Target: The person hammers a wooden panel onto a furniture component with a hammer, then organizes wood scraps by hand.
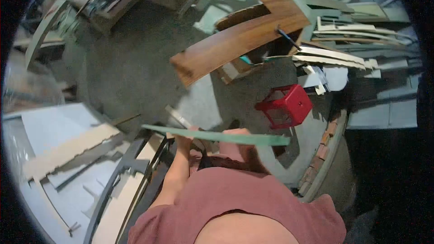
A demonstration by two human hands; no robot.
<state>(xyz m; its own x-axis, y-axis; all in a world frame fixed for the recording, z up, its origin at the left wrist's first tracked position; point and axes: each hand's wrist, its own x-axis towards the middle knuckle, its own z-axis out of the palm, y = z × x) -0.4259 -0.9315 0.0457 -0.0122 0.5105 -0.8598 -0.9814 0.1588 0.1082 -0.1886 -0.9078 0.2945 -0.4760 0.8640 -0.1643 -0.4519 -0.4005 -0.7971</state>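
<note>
A long, thin pale-green strip (266, 139) lies crosswise in front of my body, seen nearly edge-on. My left hand (181, 138) is closed on it toward its narrow left end, with the fingers partly hidden behind it. Nearer the wider right end, my right hand (238, 132) grips the same strip, knuckles showing above its edge. A dark strap or cord hangs at my waist just below the strip. Past the hands, a narrow pale wooden piece (178, 116) angles across the floor.
A red plastic stool (291, 106) stands ahead to the right, beside a low brick edge (322, 151). Farther off is a brown wood-grain board (244, 36) with a dark-handled tool on it. Cut panels (72, 149) lie at left; stacked strips (343, 56) lie at right.
</note>
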